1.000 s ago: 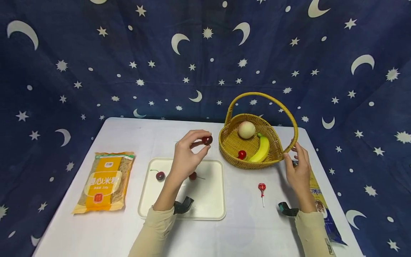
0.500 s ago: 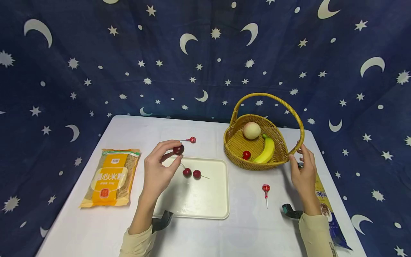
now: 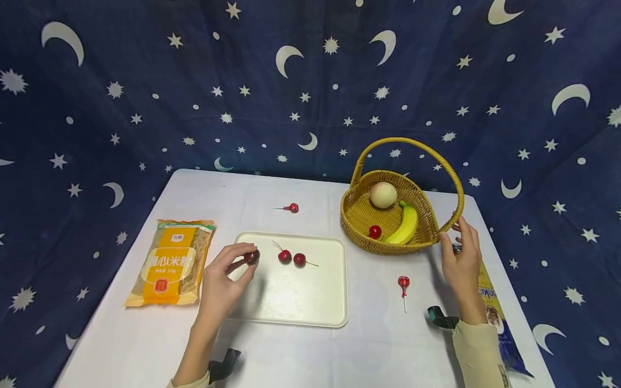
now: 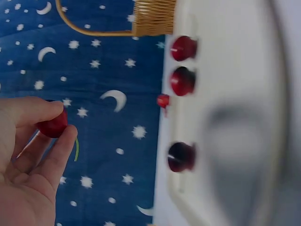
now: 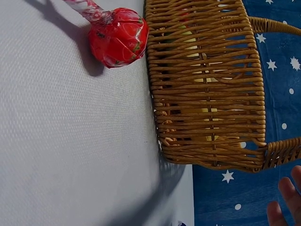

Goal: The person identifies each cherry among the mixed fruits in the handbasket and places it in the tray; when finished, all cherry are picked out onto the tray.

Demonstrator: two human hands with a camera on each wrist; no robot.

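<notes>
My left hand [image 3: 225, 283] pinches a dark red cherry [image 3: 251, 257] between thumb and fingertips, over the left side of a cream tray [image 3: 310, 318]. A green stem shows below this cherry [image 4: 52, 125] in the left wrist view. Two stemmed cherries, one [image 3: 284, 256] beside another [image 3: 299, 260], lie on the tray. A third tray cherry [image 4: 181, 157] shows in the left wrist view; my hand hides it from the head. My right hand [image 3: 461, 261] holds the right foot of the handle of a wicker basket [image 3: 354, 229], thumb in front and fingers behind.
Inside the basket lie a peach [image 3: 383, 194], a banana [image 3: 404, 226] and a red cherry [image 3: 375, 231]. One lollipop [image 3: 404, 282] lies before the basket, another lollipop [image 3: 293, 208] behind the tray. A noodle packet [image 3: 170, 264] sits left; a blue-yellow bag [image 3: 502, 328] lies right.
My left hand has carried the cherry leftward and nearer, lowering it toward the tray's left side. The right hand stays at the basket handle. The head view has shifted slightly.
</notes>
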